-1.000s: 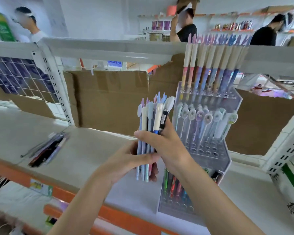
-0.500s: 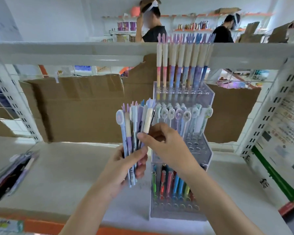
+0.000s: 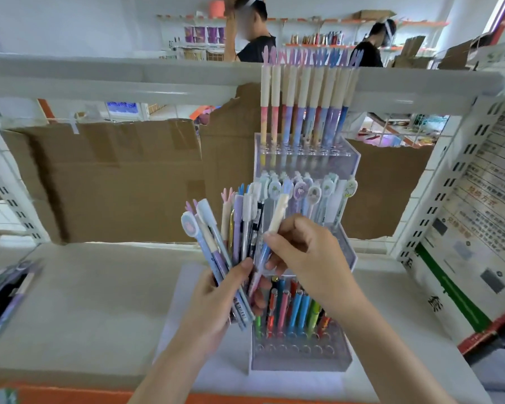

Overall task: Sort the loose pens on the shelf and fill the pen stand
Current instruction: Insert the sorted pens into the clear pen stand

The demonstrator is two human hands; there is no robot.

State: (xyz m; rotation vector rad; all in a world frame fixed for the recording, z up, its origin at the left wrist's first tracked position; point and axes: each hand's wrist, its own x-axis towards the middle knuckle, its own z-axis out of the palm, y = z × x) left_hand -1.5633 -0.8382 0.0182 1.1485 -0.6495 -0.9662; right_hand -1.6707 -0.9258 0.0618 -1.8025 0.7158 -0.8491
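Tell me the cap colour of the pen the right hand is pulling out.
Cream, seen in the head view: the pen.

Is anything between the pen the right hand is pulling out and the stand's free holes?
Nothing visible. The right hand pinches one pen directly before the stand; its front bottom holes show bare.

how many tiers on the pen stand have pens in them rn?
3. Top tier holds tall pastel pens, middle tier the charm-topped pens, bottom tier the bright ones. The right hand hides part of the middle tier.
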